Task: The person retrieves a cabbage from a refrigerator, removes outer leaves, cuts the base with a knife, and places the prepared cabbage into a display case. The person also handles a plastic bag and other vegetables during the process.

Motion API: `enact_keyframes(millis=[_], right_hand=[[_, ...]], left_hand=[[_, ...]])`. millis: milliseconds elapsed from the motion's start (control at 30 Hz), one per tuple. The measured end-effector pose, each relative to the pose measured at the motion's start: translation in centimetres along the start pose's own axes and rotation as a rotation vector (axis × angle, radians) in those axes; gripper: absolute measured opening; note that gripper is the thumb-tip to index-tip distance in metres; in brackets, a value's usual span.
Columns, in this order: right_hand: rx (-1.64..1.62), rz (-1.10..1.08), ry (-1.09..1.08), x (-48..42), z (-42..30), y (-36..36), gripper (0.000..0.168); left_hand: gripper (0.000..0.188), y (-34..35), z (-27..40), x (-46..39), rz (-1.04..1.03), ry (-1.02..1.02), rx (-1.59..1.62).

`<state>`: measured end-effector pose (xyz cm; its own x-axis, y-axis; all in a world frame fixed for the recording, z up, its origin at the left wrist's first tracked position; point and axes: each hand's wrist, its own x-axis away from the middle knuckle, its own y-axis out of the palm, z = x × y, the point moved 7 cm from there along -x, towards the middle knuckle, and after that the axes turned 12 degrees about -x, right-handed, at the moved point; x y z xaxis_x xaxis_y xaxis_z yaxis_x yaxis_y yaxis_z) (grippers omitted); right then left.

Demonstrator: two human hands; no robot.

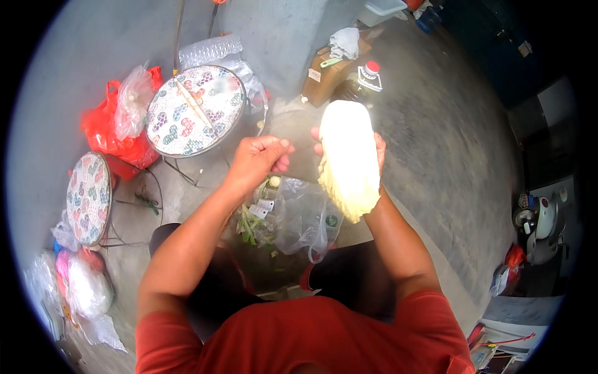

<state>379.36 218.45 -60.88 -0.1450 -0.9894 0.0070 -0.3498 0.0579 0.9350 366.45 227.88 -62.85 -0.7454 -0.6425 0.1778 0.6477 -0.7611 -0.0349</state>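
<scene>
A pale napa cabbage (351,154), overexposed to near white, is held up by my right hand (380,148). The palm lies behind it, with fingertips showing at both sides. My left hand (267,152) is off to the cabbage's left, apart from it; the fingers are curled in with the thumb over them, and nothing shows in them. Below both hands, a clear plastic bag (301,215) lies on the floor between my knees. Green leaf trimmings (252,229) and small white labels (261,208) lie at the bag's left side.
Two round stools with heart-patterned covers (187,126) (88,198) stand at the left; a thin stick (194,105) lies on the larger one. Red plastic bags (107,131) sit behind. Ahead are a cardboard box (327,77) and a red-capped oil jug (366,84). A scooter (544,217) is far right.
</scene>
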Motion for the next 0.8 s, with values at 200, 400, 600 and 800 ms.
enact_keyframes(millis=[200, 400, 600, 800], right_hand=[[-0.168, 0.103, 0.042, -1.1, 1.8, -0.7, 0.066], [-0.15, 0.229, 0.033, -1.8, 2.5, -0.6, 0.066], [-0.165, 0.162, 0.037, -1.8, 2.8, 1.2, 0.067], [-0.004, 0.067, 0.051, -2.3, 3.8, 0.7, 0.077]], left_hand=[[0.027, -1.8, -0.2, 0.1, 0.019, -0.023, -0.108], [0.026, -1.2, 0.9, 0.5, 0.07, 0.219, -0.094], [0.02, -2.1, 1.4, 0.6, 0.057, 0.155, -0.174], [0.02, -0.4, 1.4, 0.4, 0.008, 0.287, 0.018]])
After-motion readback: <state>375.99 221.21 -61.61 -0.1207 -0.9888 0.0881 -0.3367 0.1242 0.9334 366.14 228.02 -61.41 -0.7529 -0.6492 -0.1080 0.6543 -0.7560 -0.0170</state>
